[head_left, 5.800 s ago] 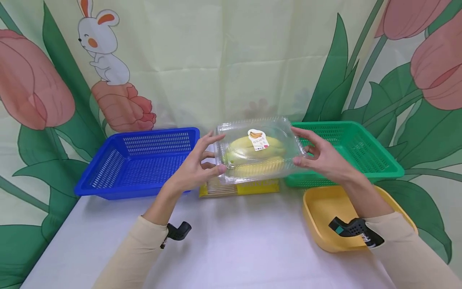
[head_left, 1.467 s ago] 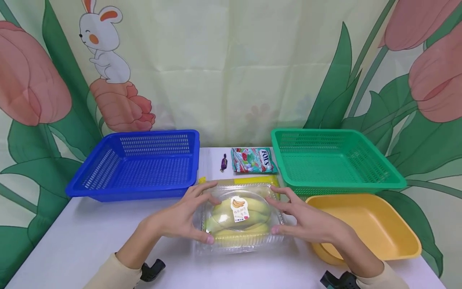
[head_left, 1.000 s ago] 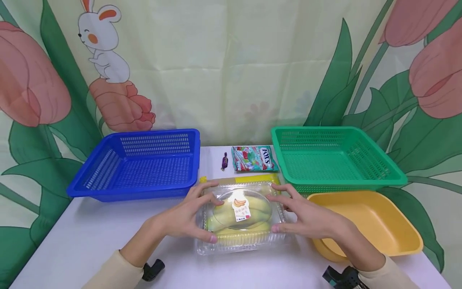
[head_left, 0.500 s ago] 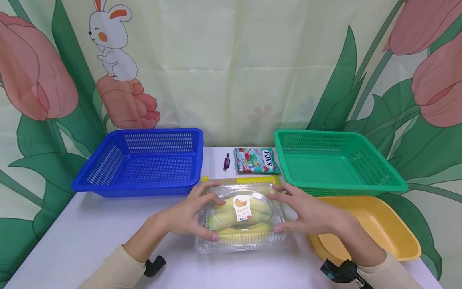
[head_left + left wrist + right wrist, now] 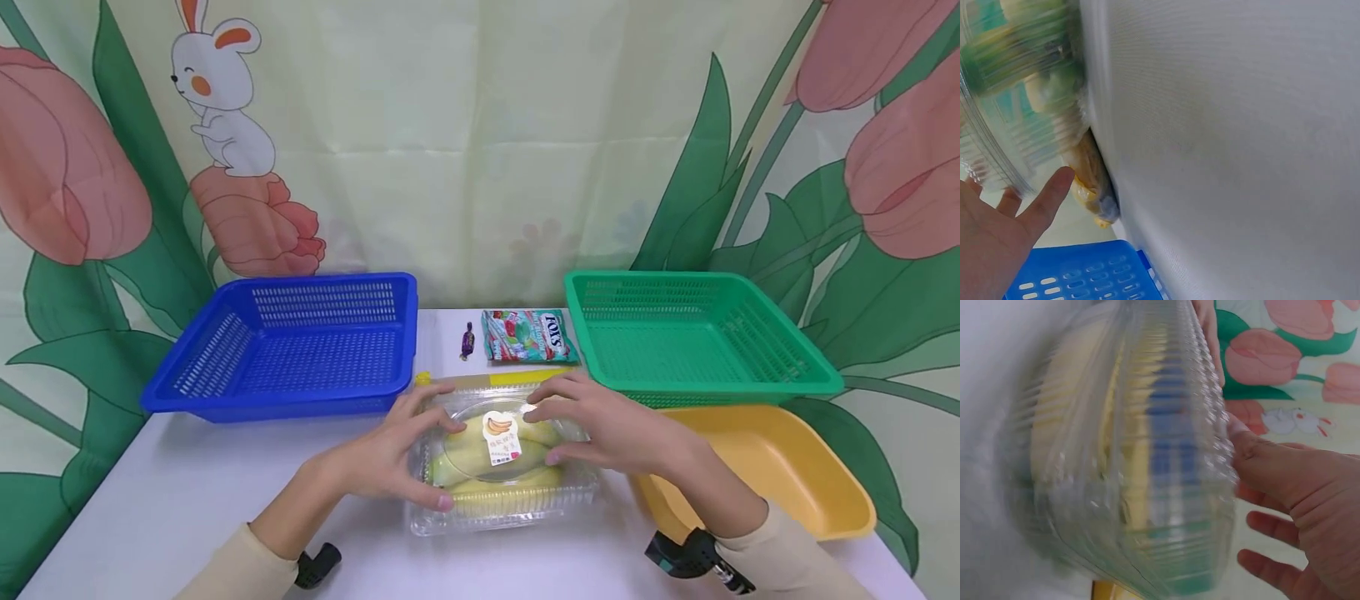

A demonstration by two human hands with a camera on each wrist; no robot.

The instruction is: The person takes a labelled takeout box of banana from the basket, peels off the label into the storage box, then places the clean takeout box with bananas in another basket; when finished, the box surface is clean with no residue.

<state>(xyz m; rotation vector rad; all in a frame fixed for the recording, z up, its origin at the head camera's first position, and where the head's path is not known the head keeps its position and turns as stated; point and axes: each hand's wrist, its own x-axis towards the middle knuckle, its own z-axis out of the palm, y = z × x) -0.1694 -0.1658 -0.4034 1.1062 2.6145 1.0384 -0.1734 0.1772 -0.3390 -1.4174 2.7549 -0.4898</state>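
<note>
A clear plastic clamshell box (image 5: 510,521) of bananas (image 5: 468,458) rests on the table, its lid on, with a banana label (image 5: 500,437) on top. My left hand (image 5: 382,454) holds the box's left end, thumb at the front and fingers toward the back. In the left wrist view its lower finger (image 5: 1054,190) stretches past the box side. Over the lid's right part my right hand (image 5: 611,425) hovers with loosely bent fingers. The right wrist view shows its thumb (image 5: 1244,434) by the lid's ridged edge and two lower fingers (image 5: 1272,528) apart from the box.
A yellow packet (image 5: 517,377) lies right behind the box. Farther back are a purple wrapped candy (image 5: 467,342) and a FOX'S candy bag (image 5: 528,336). A blue basket (image 5: 285,392) stands left, a green basket (image 5: 720,387) right, and a yellow tub (image 5: 795,467) in front of it.
Since the oldest frame the box has come down from the air onto the table. In the last half second my right hand has shifted left over the lid; my left hand stays in place.
</note>
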